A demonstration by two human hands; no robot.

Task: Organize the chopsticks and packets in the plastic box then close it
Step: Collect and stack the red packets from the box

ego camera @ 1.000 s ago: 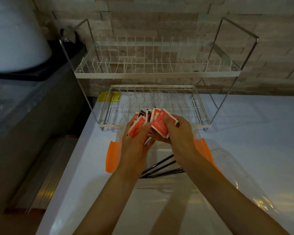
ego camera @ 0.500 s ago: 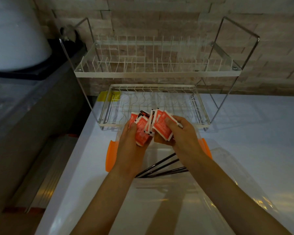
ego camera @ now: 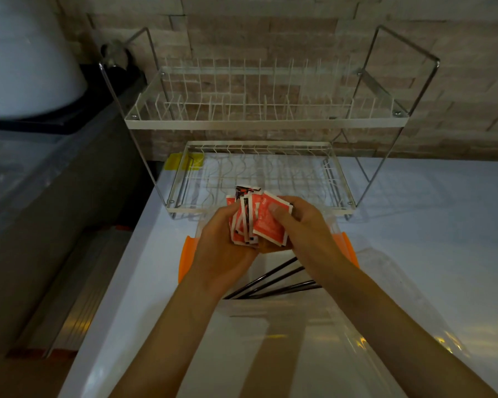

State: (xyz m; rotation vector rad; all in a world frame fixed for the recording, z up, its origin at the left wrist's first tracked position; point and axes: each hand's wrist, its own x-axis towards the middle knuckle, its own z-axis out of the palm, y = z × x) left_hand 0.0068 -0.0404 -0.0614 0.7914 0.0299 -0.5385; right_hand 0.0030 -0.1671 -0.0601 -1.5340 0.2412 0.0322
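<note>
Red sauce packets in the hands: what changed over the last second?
The fanned red sauce packets have been squared into a tighter stack as the left hand and right hand closed together. Both keep their grip. The dark chopsticks stay in the clear plastic box; the white wire dish rack is unmoved.

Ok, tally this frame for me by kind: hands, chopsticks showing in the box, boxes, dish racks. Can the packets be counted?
Hands: 2, left hand and right hand
Black chopsticks visible in the box: 4
Clear plastic box with orange latches: 1
Two-tier wire dish rack: 1
Red packets: one bunched stack held by both hands, too overlapped to count
Total, without packets: 8
</note>
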